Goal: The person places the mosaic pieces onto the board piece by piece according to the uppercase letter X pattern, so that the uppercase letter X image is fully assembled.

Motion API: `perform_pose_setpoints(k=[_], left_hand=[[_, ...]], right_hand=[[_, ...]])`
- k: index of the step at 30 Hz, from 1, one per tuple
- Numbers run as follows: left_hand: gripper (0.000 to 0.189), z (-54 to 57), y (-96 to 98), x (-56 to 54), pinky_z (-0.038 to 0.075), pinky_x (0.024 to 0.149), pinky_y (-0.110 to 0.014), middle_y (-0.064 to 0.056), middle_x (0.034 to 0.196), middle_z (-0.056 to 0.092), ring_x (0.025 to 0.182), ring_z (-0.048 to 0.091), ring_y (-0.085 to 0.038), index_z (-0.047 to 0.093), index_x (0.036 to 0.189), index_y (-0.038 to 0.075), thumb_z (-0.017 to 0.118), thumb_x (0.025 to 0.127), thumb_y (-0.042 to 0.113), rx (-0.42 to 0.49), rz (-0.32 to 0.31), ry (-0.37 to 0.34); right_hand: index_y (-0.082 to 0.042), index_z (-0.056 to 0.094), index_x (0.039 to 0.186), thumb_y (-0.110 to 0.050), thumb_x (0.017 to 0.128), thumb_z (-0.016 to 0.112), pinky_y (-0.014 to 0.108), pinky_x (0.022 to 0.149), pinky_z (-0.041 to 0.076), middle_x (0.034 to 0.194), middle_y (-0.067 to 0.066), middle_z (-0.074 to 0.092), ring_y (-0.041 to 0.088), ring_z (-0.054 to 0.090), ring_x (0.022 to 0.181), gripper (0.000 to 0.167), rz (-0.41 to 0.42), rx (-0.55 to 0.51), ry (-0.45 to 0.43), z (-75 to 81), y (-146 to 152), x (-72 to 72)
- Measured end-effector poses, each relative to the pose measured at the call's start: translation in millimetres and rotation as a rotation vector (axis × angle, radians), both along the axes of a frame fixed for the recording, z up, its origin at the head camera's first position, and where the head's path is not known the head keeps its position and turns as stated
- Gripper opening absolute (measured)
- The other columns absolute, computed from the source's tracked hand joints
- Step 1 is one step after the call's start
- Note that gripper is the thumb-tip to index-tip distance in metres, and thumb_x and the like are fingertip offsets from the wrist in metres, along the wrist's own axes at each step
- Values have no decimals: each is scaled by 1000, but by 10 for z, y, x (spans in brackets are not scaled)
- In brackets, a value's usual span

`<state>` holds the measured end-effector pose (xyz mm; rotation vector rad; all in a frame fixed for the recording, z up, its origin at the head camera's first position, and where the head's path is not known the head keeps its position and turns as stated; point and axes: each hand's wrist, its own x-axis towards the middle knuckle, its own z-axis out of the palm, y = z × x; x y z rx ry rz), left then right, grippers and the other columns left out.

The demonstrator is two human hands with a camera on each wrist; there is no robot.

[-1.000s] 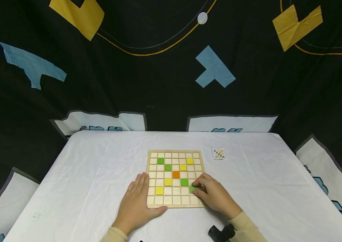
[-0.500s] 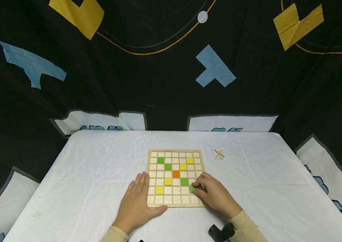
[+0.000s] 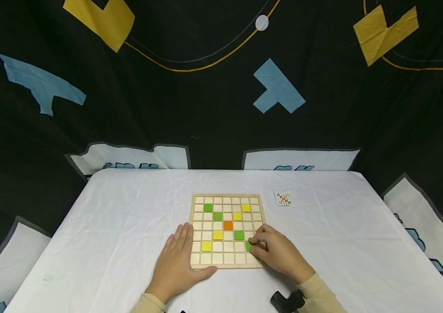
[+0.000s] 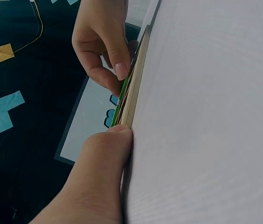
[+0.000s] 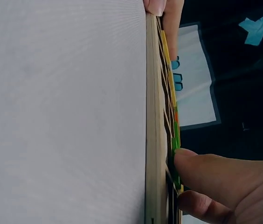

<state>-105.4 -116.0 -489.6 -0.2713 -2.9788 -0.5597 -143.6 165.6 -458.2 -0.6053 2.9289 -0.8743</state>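
Note:
A square wooden grid board (image 3: 228,267) lies on the white-covered table. Green and yellow tiles form two crossing diagonals on it, with an orange tile (image 3: 227,225) at the centre. My left hand (image 3: 175,263) rests at the board's left side, fingers straight, its thumb against the front edge. At the lower right, my right hand (image 3: 280,252) pinches a green tile (image 3: 248,246) between thumb and fingers, partly covering it. In the right wrist view the right thumb (image 5: 215,175) touches the green tile (image 5: 176,175) just over the board.
A small printed pattern card (image 3: 283,199) lies beyond the board's right corner. The white tablecloth (image 3: 108,239) spreads around the board. A black device (image 3: 287,301) is on the right wrist, and a dark curtain (image 3: 206,108) hangs behind the table.
The right fingers and the green tile shift very slightly in the same grid cell. The left hand and the board stay where they were.

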Motion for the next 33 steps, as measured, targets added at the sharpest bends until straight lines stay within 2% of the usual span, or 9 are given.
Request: perform_pose_setpoints(k=[5,12,21,28,33], left_hand=[[126,-9,-12,15,23,123,-51,-16,164,25,153,22,-33,28,154,-3,58,70,87,20,3,20],[127,-39,-40,12,22,124,-49,-15,164,23,154,20,-31,26,155,-1,56,70,88,8,18,11],[128,-67,-50,-10,20,125,-49,-15,165,18,154,17,-31,22,156,0,54,70,89,-4,11,3],[128,-68,-40,-14,18,125,-49,-15,165,18,155,16,-31,21,156,-1,54,71,89,-5,10,-1],[125,-86,-37,4,16,125,-50,-14,165,20,155,17,-30,24,157,3,56,70,88,-16,2,36]], right_hand=[[-20,75,105,-28,87,76,22,71,46,103,-16,62,2,53,81,20,2,36,6,16,-6,20],[-19,70,119,-29,91,72,25,74,49,111,-12,67,3,56,85,30,-2,25,24,5,-27,28],[-18,69,121,-25,93,69,31,81,54,113,-9,68,4,61,94,29,-11,9,46,20,-51,45],[-18,67,124,-26,92,70,25,73,50,110,-10,66,3,56,84,33,-25,-2,85,59,-70,60],[-19,68,125,-30,91,72,31,80,55,116,-10,66,8,60,98,36,-47,13,173,102,-99,95]])
